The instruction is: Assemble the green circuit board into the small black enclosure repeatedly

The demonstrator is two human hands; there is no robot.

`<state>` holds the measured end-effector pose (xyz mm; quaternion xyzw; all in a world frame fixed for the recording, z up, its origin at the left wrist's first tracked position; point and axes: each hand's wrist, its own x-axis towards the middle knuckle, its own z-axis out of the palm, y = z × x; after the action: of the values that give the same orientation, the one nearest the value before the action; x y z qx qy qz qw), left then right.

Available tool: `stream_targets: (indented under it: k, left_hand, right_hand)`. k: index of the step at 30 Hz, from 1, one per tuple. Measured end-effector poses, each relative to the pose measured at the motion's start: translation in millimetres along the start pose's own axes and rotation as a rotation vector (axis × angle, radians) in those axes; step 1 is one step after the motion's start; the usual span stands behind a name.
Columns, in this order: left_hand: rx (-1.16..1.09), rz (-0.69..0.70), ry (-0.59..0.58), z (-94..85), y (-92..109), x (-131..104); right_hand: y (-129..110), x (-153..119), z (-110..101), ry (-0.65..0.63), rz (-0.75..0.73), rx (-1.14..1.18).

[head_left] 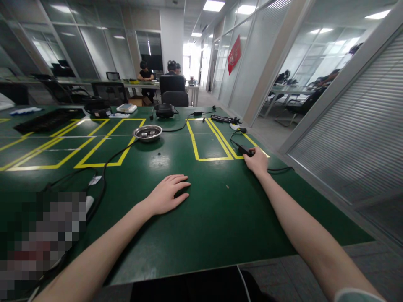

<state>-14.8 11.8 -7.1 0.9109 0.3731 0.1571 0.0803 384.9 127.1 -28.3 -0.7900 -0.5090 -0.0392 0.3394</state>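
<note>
My left hand [170,193] lies flat on the green table [214,226], fingers spread, with nothing in it. Farther right, my right hand [257,161] has its fingers closed round a small black block [244,151] on a cable, at the lower edge of a yellow taped rectangle. From this block a thin black cord leads up to a black plug [242,130], and another stretch of cable [280,169] emerges to the right of the wrist.
A metal bowl [147,133] with small metal parts stands left of centre. Behind it are a black case [165,110] and a white device [126,108]. A black tripod-like item [225,119] lies at the back right. Black cables run along the left. People sit at a far table.
</note>
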Motion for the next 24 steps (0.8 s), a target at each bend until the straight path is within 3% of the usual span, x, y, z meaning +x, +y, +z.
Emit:
stream_targets:
  k: [20,24]
  left_hand:
    - [-0.008,0.005,-0.006,-0.4,0,-1]
    - [-0.004,0.020,0.004,-0.6,0,-1]
  right_hand:
    - [29,23,11,-0.027,0.169,0.260]
    - [34,24,18,0.022,0.086,0.279]
